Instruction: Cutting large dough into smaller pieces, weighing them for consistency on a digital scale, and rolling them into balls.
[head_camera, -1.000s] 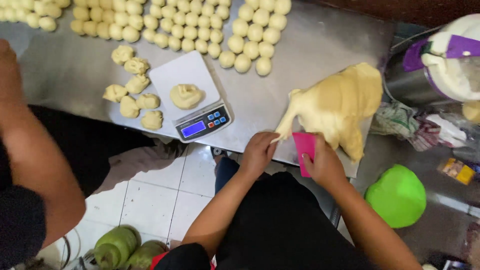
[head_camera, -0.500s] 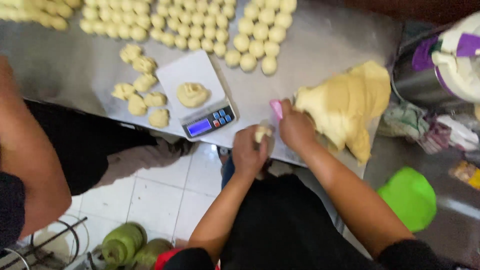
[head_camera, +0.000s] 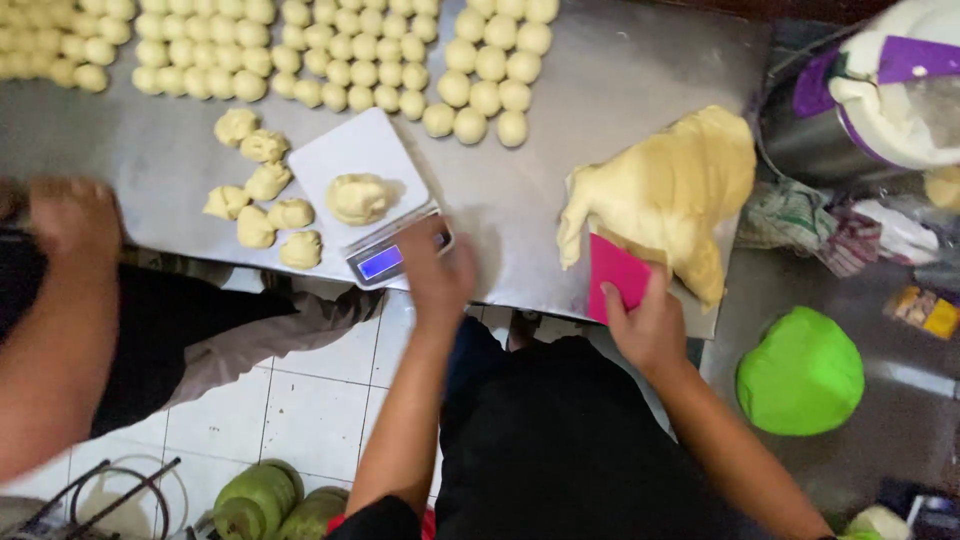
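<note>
While the right hand (head_camera: 650, 325) grips a pink scraper (head_camera: 618, 277) at the near edge of the steel table (head_camera: 520, 215), its blade stands against the near side of the big dough mass (head_camera: 665, 190), which lies toward the table's right end. The left hand (head_camera: 435, 270) hovers over the near corner of the small scale (head_camera: 365, 180); its fingers look loosely curled, but blur hides whether they hold anything. On the white scale platform sits one dough lump (head_camera: 358, 197), with the blue display facing the near edge.

For a clean portion, the scraper is best pressed straight down through the mass in one firm push, not sawn, and the hand kept off the platform so that the reading stays true; any trim piece should be set down gently on the lump.

Just left of the scale lie weighed rough pieces (head_camera: 262, 205) in a loose cluster. Another person's hand (head_camera: 70, 215) rests at the near left edge. Farther back, rounded dough balls (head_camera: 330, 50) stand in tight rows along the far edge. Off the table's right end stands a metal mixer bowl (head_camera: 815, 130), with a green lid (head_camera: 800, 370) lower down.
</note>
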